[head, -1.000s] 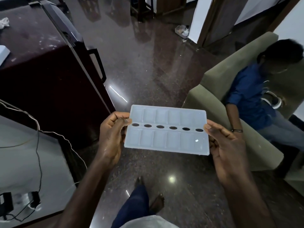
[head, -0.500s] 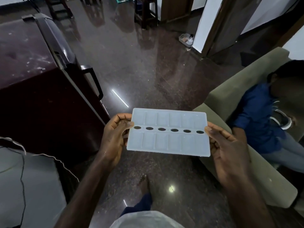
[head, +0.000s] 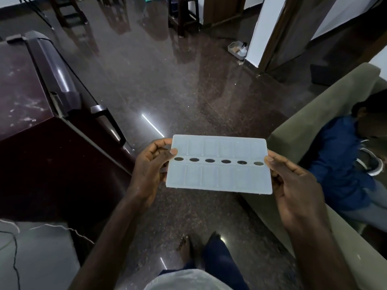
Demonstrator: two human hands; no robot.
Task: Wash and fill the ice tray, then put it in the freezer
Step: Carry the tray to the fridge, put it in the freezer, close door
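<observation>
**A:** Where was the ice tray [head: 218, 172], starting from the person's own body?

**B:** In the air just ahead of the chest, above the bare foot [head: 185, 245], carried between the two hands. The left hand [head: 149, 168] gripped one short end and the right hand [head: 293, 185] the other. Each had its thumb on top of the rim and its fingers curled beneath.

**A:** And its long axis?

**B:** It ran straight across the body, left to right, and lay nearly level, with the far long edge towards the open floor [head: 167, 91]. There were two rows of cells, with a line of oval holes between them. I couldn't tell whether the cells held water.

**A:** What lay beyond it?

**B:** The dark refrigerator [head: 41, 147] stood to the left, with its door handle [head: 111, 124] just past the left hand. To the right was a sofa [head: 303, 122] with a seated person [head: 343, 164] on it. No sink was in view.

**A:** So which hand was better placed?

**B:** The left, I'd judge. It was nearer the handle, but it would have had to let go first, leaving the right hand to hold the tray from one end.
</observation>
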